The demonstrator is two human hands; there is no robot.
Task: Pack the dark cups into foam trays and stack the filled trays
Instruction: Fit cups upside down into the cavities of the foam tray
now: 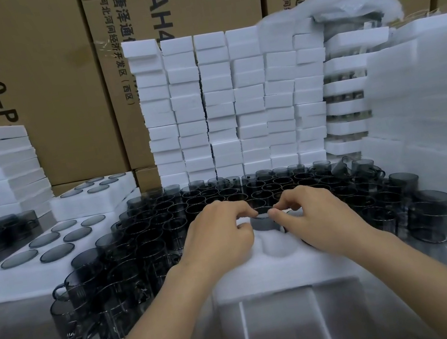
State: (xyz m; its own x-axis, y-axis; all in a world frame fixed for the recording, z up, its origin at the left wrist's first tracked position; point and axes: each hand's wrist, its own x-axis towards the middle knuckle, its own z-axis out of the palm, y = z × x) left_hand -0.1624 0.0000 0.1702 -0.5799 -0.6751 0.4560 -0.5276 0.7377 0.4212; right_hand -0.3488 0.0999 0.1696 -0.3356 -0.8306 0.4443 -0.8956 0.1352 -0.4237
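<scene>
The counter (275, 336) is crowded with loose dark cups (151, 241) packed against the foam tray (279, 274) at centre; a nudged tray or forearm could topple some. The left hand (219, 237) and right hand (316, 220) both pinch the rim of one cup (264, 224) partway into a far pocket, and an uneven push could jam it tilted. Hands hide the other pockets; tray's near edge is blurred.
</scene>
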